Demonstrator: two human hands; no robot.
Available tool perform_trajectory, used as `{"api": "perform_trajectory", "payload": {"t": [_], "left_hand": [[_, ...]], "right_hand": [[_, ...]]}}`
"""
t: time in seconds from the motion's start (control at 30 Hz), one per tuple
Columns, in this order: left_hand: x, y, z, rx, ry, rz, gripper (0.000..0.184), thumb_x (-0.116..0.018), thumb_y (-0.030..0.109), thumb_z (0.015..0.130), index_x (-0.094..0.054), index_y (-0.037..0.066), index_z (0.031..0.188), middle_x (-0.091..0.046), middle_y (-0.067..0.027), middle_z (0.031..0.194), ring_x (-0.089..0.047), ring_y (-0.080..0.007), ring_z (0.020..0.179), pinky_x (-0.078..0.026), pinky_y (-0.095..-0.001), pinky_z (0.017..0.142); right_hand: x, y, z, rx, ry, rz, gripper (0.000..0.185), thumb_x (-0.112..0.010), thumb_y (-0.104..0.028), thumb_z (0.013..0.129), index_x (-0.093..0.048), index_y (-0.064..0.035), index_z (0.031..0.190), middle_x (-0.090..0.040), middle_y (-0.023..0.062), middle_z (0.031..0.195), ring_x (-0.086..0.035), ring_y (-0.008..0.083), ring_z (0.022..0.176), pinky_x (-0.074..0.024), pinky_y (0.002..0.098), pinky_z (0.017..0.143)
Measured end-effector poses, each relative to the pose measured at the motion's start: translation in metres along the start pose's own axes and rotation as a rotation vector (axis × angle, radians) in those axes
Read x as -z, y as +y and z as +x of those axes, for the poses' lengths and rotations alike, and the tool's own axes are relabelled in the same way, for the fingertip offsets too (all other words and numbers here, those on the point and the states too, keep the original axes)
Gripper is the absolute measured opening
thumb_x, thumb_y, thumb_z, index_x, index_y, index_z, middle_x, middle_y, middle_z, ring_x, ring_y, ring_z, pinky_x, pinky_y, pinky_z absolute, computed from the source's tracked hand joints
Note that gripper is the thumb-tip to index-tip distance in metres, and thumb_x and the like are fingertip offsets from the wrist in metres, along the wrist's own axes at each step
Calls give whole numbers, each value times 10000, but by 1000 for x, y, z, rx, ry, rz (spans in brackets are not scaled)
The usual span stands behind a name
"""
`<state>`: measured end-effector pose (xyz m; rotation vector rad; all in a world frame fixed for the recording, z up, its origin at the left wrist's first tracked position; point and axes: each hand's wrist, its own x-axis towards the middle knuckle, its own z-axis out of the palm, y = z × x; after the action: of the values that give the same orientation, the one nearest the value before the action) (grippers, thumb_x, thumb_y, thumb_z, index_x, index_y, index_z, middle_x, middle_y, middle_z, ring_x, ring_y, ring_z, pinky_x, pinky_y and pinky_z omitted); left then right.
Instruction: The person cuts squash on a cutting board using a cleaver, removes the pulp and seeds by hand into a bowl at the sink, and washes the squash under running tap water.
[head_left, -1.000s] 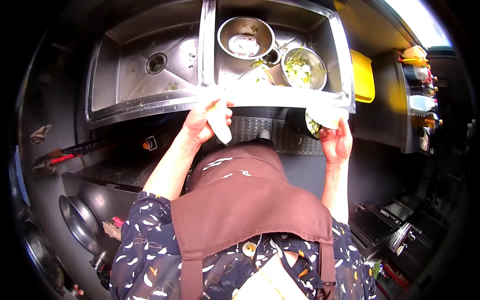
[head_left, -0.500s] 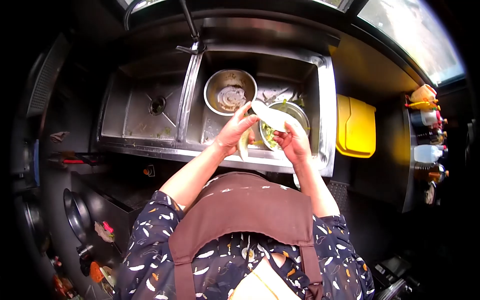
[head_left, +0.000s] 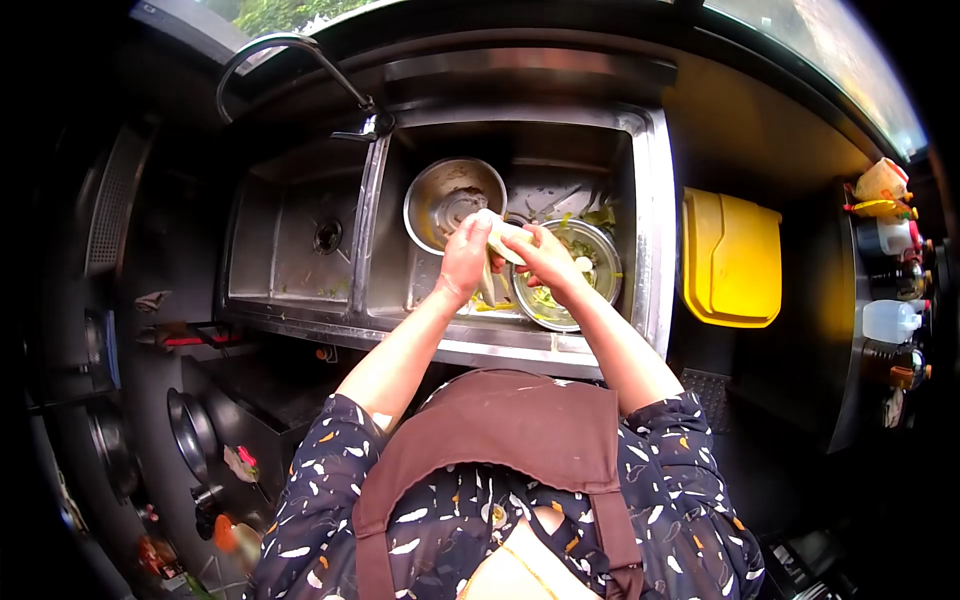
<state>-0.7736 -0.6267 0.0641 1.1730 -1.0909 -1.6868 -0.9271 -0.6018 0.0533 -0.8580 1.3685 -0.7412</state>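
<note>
My left hand (head_left: 464, 262) and my right hand (head_left: 550, 264) are close together over the front of the right sink basin. Both hands' fingers are closed on a pale, whitish leaf-like vegetable piece (head_left: 508, 244), stretched between them. Another pale strip (head_left: 488, 288) hangs below my left palm; whether it is part of the same piece I cannot tell. Under my right hand stands a steel bowl (head_left: 612, 290) with green and whitish vegetable bits inside. Behind my left hand is a second steel bowl (head_left: 420, 188), its inside wet and stained with brown.
The left basin (head_left: 280, 235) has a drain and a few green scraps. A curved faucet (head_left: 335, 75) rises behind the divider. Loose leaves (head_left: 600, 215) lie in the right basin. A yellow lidded bin (head_left: 732, 260) stands right of the sink, with several bottles (head_left: 890, 320) beyond it.
My hands have come closer together, and the broad pale piece has dropped lower between them. My right hand has shifted left in relation to the bowl of vegetable bits. The camera view has tilted.
</note>
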Motion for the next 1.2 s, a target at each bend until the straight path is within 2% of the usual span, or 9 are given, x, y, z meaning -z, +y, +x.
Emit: {"api": "perform_trajectory", "payload": {"t": [0.07,0.5,0.6,0.87,0.93,0.97,1.03,1.17,1.2], "left_hand": [[-9,-4,-4,-51,50,165,301,-433,342,989,-552,66,1012,-588,-11,744,-525,-63,527,-437,-209,472],[-28,-18,9,-23,83,447,324,-459,362,975,-568,64,1040,-612,-36,779,-566,-81,564,-479,-245,525],[-28,-25,16,-53,80,500,318,-463,352,972,-573,61,1039,-623,-51,800,-578,-92,588,-488,-252,552],[-33,-32,25,9,33,501,339,-436,367,980,-558,59,1052,-616,-42,799,-565,-84,555,-485,-237,520],[-32,-36,31,65,28,443,341,-419,368,984,-545,58,1046,-612,-47,792,-563,-91,548,-489,-241,517],[-30,-38,34,121,36,295,333,-401,363,989,-529,60,1039,-607,-52,784,-562,-99,546,-494,-245,513],[-27,-38,37,175,45,147,326,-382,357,993,-513,62,1032,-603,-58,777,-561,-108,544,-499,-250,509],[-22,-32,39,225,63,75,305,-366,340,995,-502,69,1028,-603,-66,808,-568,-117,560,-501,-257,500],[-20,-32,40,187,26,95,311,-377,346,993,-508,65,1024,-604,-64,810,-567,-115,561,-499,-254,506]], "right_hand": [[1,5,6,-7,24,-15,866,-660,-530,785,-342,34,1361,-581,126,1092,-594,131,769,-452,221,500],[11,25,32,-86,63,68,872,-659,-525,755,-368,61,1332,-578,181,1155,-614,219,948,-538,326,613],[14,29,38,-71,55,-38,683,-606,-374,842,-357,2,1354,-587,153,1083,-605,196,868,-510,298,526],[16,63,59,26,205,-193,434,-556,-227,839,-497,-10,1210,-646,146,897,-635,189,679,-506,325,521],[19,91,78,354,372,-488,354,-514,-149,829,-552,-14,1154,-647,163,906,-636,204,613,-507,339,528],[24,98,81,351,373,-487,354,-514,-149,829,-552,-14,1154,-647,163,906,-636,204,613,-507,339,528],[33,93,76,240,228,-331,357,-500,-116,817,-542,40,1136,-656,181,917,-667,245,747,-528,355,583],[50,62,55,-16,-75,201,330,-486,-168,897,-532,-16,1186,-658,105,928,-658,154,668,-489,292,499],[54,57,50,-8,-125,236,381,-528,-266,906,-519,-36,1209,-651,83,951,-655,148,673,-472,258,488]]}}
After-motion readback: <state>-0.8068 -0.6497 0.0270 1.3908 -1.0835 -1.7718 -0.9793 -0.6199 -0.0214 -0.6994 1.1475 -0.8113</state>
